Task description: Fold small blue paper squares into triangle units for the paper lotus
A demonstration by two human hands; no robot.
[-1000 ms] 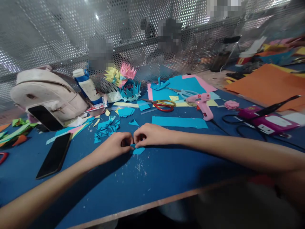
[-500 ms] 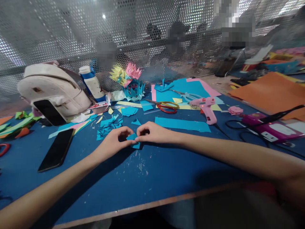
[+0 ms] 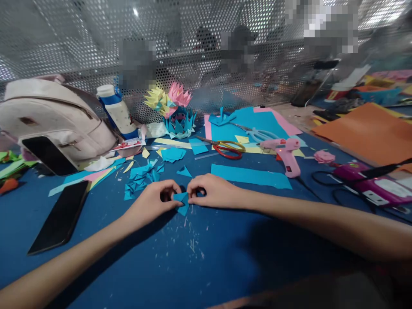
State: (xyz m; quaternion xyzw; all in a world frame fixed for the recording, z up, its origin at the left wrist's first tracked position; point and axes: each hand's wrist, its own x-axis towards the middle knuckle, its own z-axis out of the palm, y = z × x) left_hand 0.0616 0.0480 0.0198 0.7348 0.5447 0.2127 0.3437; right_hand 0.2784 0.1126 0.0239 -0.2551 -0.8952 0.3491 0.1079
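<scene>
A small piece of folded blue paper (image 3: 183,205) is held just above the blue table, between my two hands. My left hand (image 3: 157,198) pinches its left side between thumb and fingers. At its right edge, the thumb and fingertips of my right hand (image 3: 210,192) are closed on it. Behind my left hand lies a pile of folded blue paper pieces (image 3: 140,177). One loose blue triangle (image 3: 184,171) rests just beyond my fingertips. A long blue paper strip (image 3: 251,176) lies behind my right wrist.
Red-and-yellow-handled scissors (image 3: 228,148), light-blue scissors (image 3: 262,134) and a pink glue gun (image 3: 285,152) lie behind the strip. A phone (image 3: 61,216) lies at left before a white backpack (image 3: 54,118). Paper flowers (image 3: 175,107) stand at the back; a purple power strip (image 3: 373,182) sits right.
The view has shifted slightly, so the table things appear moved. My fingers have turned the blue paper, and a pointed lower tip now shows. My right fingertips have moved to its right edge.
</scene>
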